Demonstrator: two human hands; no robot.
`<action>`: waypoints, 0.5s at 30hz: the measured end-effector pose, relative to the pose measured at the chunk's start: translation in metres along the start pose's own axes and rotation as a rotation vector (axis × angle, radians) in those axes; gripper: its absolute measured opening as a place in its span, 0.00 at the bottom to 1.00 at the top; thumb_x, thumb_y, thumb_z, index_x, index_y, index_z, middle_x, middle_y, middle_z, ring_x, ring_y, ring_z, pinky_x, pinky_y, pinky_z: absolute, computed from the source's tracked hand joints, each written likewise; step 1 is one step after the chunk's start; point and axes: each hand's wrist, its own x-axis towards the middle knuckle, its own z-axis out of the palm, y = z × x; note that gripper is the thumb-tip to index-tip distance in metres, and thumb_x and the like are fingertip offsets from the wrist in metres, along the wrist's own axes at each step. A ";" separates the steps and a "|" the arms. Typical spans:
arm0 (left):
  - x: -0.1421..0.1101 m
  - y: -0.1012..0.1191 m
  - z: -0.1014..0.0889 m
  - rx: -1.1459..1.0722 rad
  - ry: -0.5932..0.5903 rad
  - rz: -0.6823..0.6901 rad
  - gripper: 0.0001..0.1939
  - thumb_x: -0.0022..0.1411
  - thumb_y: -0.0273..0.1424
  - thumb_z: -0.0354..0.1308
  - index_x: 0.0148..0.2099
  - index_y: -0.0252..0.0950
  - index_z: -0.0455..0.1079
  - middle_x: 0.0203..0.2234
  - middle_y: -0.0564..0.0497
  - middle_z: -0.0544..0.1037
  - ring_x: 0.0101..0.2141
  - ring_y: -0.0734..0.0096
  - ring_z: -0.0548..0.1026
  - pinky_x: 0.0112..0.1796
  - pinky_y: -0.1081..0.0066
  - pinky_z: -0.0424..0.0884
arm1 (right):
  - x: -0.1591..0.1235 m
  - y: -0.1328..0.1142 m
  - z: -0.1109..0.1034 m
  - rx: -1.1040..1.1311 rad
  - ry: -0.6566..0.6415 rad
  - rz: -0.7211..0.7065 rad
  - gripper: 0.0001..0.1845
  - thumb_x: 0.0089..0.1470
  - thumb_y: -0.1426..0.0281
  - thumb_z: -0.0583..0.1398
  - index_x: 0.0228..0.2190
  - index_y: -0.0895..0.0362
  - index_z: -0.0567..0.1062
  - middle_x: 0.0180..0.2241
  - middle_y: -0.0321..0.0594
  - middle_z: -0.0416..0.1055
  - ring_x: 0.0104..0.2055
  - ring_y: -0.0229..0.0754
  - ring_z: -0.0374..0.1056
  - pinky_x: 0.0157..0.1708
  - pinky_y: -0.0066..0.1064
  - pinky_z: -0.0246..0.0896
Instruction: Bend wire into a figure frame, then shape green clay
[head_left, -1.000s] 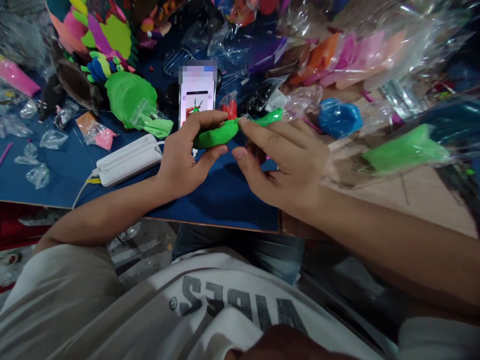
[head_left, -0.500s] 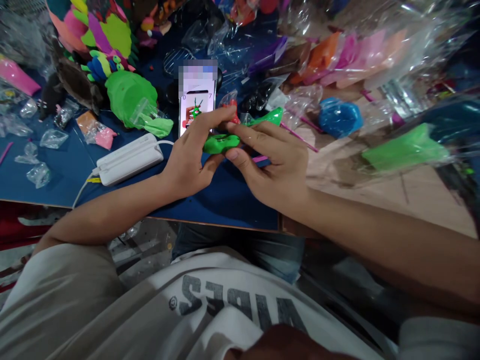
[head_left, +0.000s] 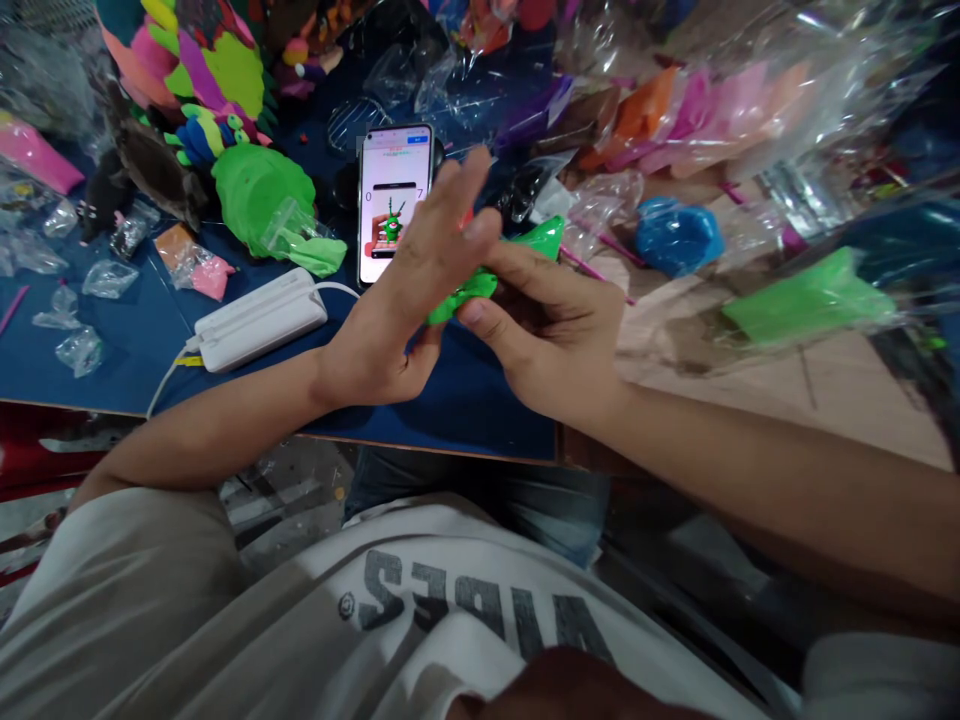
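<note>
A small piece of bright green modelling clay (head_left: 474,290) is between my two hands above the blue table; much of it is hidden by fingers. My right hand (head_left: 559,320) pinches its right end between thumb and fingers. My left hand (head_left: 409,295) wraps around the left side, thumb below and index finger bent over the top, while other fingers stretch up and away. Behind them a phone (head_left: 388,265) stands upright, showing a picture of a green one-eyed figure with antennae, partly covered by my left hand.
A white power adapter (head_left: 259,320) with a cable lies left of my hands. Behind it sits a green clay shape (head_left: 262,200) among other colourful clay figures. To the right are a blue clay lump (head_left: 679,235), a bagged light green block (head_left: 814,295) and several wrapped clay packs.
My left hand has turned and lifted its fingers upward over the green clay, covering more of it and the phone's edge. My right hand keeps its pinch.
</note>
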 end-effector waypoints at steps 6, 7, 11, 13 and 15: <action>-0.004 0.009 -0.013 -0.296 0.069 -0.411 0.64 0.65 0.66 0.76 0.88 0.53 0.48 0.90 0.42 0.56 0.88 0.31 0.53 0.82 0.37 0.67 | 0.012 -0.004 -0.014 0.130 -0.049 -0.283 0.26 0.73 0.64 0.72 0.67 0.35 0.83 0.64 0.41 0.87 0.67 0.58 0.85 0.62 0.57 0.89; -0.004 0.010 -0.015 -0.430 0.040 -0.488 0.63 0.64 0.64 0.78 0.88 0.52 0.50 0.87 0.40 0.62 0.86 0.32 0.61 0.79 0.40 0.73 | 0.013 -0.003 -0.014 0.167 -0.051 -0.314 0.30 0.71 0.67 0.74 0.69 0.34 0.82 0.65 0.40 0.87 0.67 0.57 0.86 0.62 0.55 0.89; 0.001 0.014 -0.014 -0.846 -0.049 -0.701 0.47 0.71 0.56 0.78 0.82 0.52 0.64 0.81 0.43 0.74 0.74 0.40 0.82 0.65 0.47 0.90 | 0.017 0.006 -0.012 0.213 -0.074 -0.353 0.46 0.66 0.70 0.75 0.78 0.30 0.73 0.68 0.31 0.85 0.76 0.51 0.79 0.82 0.54 0.73; 0.003 0.018 -0.011 -0.832 -0.038 -0.783 0.47 0.67 0.58 0.81 0.78 0.50 0.69 0.76 0.44 0.79 0.68 0.40 0.87 0.57 0.49 0.94 | 0.018 0.008 -0.012 0.172 -0.085 -0.366 0.49 0.69 0.68 0.72 0.81 0.25 0.67 0.75 0.23 0.79 0.80 0.47 0.74 0.88 0.53 0.62; 0.003 0.021 -0.007 -0.793 -0.034 -0.852 0.49 0.65 0.61 0.82 0.77 0.46 0.71 0.59 0.45 0.89 0.58 0.44 0.92 0.49 0.53 0.95 | 0.019 0.008 -0.012 0.144 -0.065 -0.349 0.49 0.72 0.66 0.71 0.82 0.20 0.63 0.84 0.16 0.66 0.82 0.46 0.71 0.88 0.52 0.62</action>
